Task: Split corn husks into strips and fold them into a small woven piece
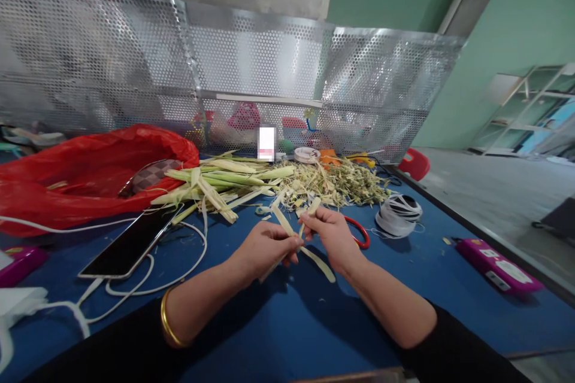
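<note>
My left hand (268, 246) and my right hand (331, 234) meet over the blue table (287, 323), both pinched on pale palm-leaf strips (291, 233). The strips cross between the fingers, and one end curls down toward me. A gold bangle (168, 324) circles my left wrist. Just beyond the hands lies a heap of long green-yellow leaf strips (224, 182), with a pile of short trimmings (341, 182) to its right.
A red plastic bag (85, 170) lies at the left. A phone (130, 245) on a white cable lies near it. Red-handled scissors (359, 232), a reel of white string (399, 214) and a pink box (498, 264) are at the right. A perforated metal screen (224, 72) stands behind.
</note>
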The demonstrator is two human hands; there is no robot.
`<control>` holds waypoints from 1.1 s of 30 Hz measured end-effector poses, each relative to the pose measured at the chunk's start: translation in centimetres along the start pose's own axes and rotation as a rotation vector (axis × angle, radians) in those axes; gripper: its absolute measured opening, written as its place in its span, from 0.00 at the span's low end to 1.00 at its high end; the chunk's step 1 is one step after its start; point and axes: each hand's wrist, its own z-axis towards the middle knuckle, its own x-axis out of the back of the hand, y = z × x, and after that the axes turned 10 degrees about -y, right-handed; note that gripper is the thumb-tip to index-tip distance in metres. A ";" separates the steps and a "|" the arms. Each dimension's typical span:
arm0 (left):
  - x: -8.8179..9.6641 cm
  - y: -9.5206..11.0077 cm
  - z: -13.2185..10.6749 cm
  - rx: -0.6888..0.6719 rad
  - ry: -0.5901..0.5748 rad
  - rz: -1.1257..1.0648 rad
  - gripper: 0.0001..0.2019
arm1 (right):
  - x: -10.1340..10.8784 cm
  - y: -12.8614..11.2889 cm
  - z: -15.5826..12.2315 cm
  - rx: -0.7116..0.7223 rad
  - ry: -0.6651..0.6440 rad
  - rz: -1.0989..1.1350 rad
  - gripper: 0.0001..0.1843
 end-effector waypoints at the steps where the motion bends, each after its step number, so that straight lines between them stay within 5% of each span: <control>1: 0.1 0.0 0.0 0.010 0.021 -0.039 0.12 | 0.2 -0.1 0.0 0.033 0.018 -0.080 0.12; 6: 0.8 0.0 0.6 -0.091 0.134 -0.455 0.15 | 1.1 -1.7 -1.0 0.396 0.323 -0.635 0.10; 8: 0.9 -0.1 0.8 -0.154 0.182 -0.546 0.16 | 0.6 -2.1 -1.6 0.396 0.235 -0.747 0.13; 11: 0.7 -0.2 1.0 -0.197 0.229 -0.612 0.15 | -1.0 -1.6 -2.2 0.205 -0.026 -0.894 0.16; 14: 0.3 -0.4 1.0 -0.162 0.243 -0.639 0.15 | -2.4 -0.5 -2.3 0.080 -0.090 -0.985 0.17; 25: 0.1 -0.7 0.9 -0.144 0.274 -0.605 0.17 | -2.4 -0.1 -2.5 0.198 -0.270 -0.836 0.18; 28: 0.4 -0.7 1.0 -0.147 0.281 -0.614 0.15 | -1.8 -0.5 -2.5 0.270 -0.191 -0.914 0.19; 33: 0.8 -0.4 0.7 -0.102 0.190 -0.583 0.16 | 0.4 -1.1 -1.1 0.416 0.142 -0.975 0.12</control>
